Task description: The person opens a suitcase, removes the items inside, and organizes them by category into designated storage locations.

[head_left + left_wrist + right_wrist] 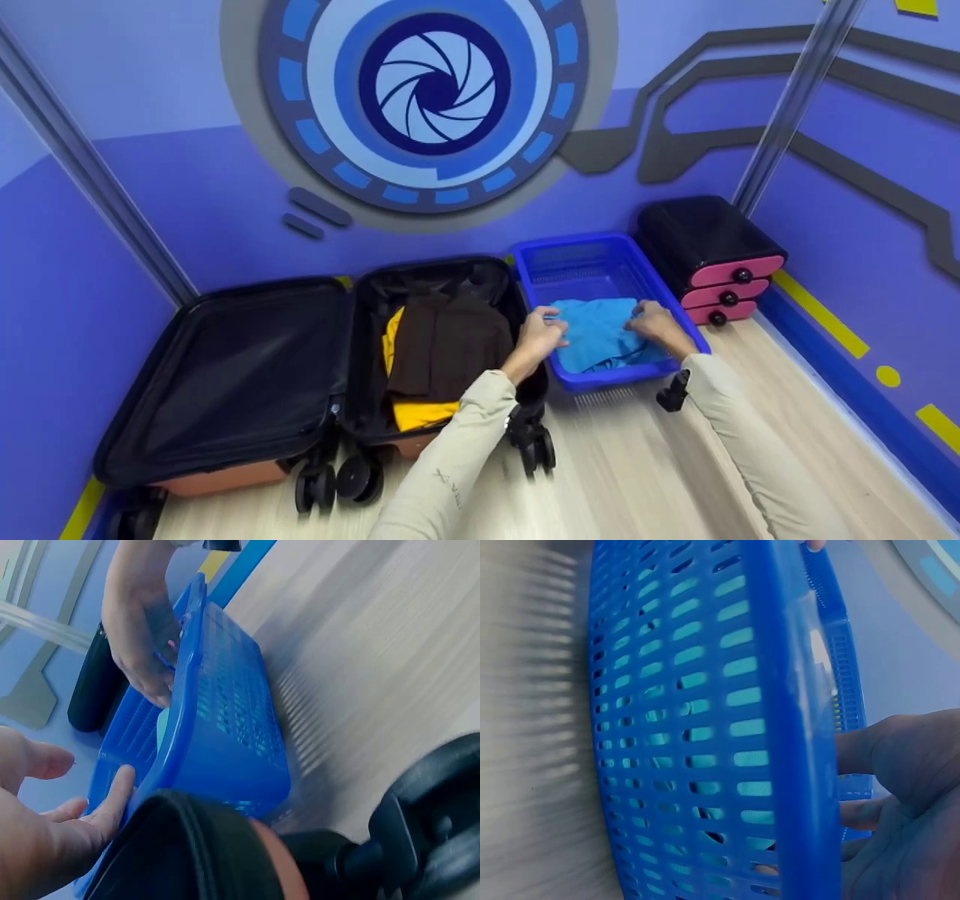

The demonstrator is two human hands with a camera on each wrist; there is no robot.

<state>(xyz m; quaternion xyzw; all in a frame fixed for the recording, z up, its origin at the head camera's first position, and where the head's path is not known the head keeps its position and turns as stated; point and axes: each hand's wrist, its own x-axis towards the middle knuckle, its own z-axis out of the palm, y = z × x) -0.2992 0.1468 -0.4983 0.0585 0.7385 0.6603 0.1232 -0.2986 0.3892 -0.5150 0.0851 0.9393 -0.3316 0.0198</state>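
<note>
A folded blue cloth (598,334) lies in the near part of the blue plastic basket (574,382). My left hand (536,337) is at the cloth's left edge, over the basket's left rim. In the left wrist view, the thumb and fingers of this hand (56,817) are spread apart with nothing between them. At the cloth's right edge is my right hand (658,326), its fingers reaching down to the fabric. The right wrist view shows its thumb and fingers (862,814) apart behind the rim, their tips hidden. Through the basket's slots the cloth shows in patches.
Left of the basket, a suitcase (225,375) lies open; its right half holds a dark brown garment (446,345) over a yellow one (424,415). A black drawer box with pink fronts (735,270) stands right of the basket. Walls (187,195) close in behind and beside.
</note>
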